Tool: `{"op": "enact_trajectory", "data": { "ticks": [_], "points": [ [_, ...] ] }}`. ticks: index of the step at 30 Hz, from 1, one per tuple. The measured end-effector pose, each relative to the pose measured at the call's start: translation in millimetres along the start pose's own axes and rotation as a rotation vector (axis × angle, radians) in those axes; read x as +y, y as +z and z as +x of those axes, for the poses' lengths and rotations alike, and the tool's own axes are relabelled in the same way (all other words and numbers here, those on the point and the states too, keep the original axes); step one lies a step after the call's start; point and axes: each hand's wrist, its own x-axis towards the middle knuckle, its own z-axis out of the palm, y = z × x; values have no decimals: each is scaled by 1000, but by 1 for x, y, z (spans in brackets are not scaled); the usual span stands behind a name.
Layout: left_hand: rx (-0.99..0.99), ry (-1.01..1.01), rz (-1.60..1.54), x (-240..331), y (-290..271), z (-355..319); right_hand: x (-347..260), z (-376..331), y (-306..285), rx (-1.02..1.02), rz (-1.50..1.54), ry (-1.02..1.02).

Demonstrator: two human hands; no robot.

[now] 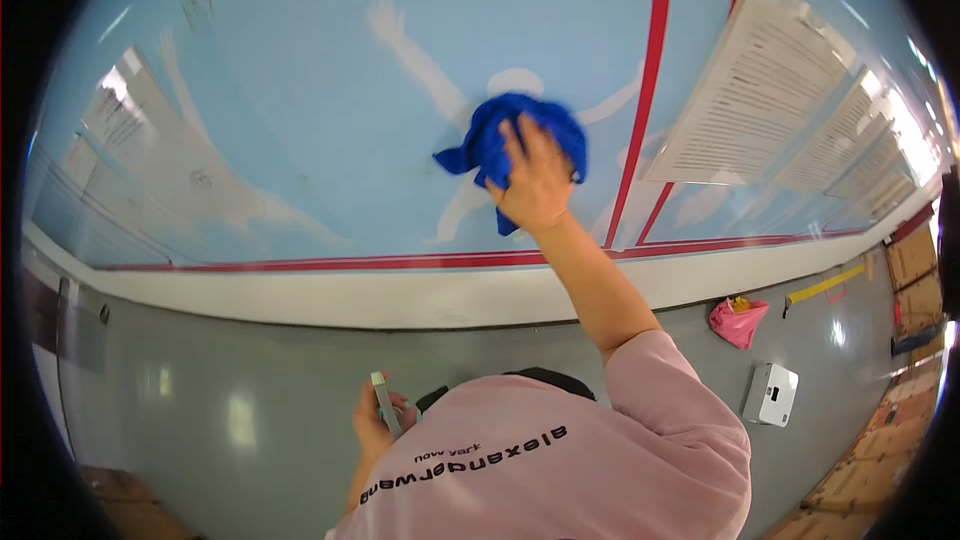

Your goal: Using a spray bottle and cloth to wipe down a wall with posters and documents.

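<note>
My right hand [536,178] presses a bunched blue cloth [565,135] against a light blue wall [300,110] painted with white human figures. Its fingers spread over the cloth, and the arm reaches up and forward. The cloth covers much of one white figure's torso. Low on the left, beside my body, my left hand [372,422] is closed around a slim, light grey, flat-sided object [386,405]. One pale end of it sticks up past the fingers; its exact kind cannot be made out.
Printed sheets [755,90] hang on the wall at right, with more at far left. A white baseboard [400,298] meets the grey floor [250,380]. On the floor at right are a pink bag [738,325] and a white box-like device [771,395]. Cardboard boxes [865,465] line the right edge.
</note>
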Motion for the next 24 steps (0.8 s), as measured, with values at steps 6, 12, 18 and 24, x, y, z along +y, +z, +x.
{"op": "enact_trajectory", "data": {
  "ticks": [6, 12, 18, 24],
  "points": [
    [5, -21, 43, 16, 16, 14, -12, -124, 72, -599, 248, -181],
    [-75, 84, 43, 7, 20, 22, 7, -163, 56, -757, 293, -120],
    [-60, 101, 20, -1, 10, 27, 78, -146, -40, -659, -190, 160],
    [-157, 163, 56, 1, 3, 51, 210, -174, -91, 382, -363, 937]
  ]
}}
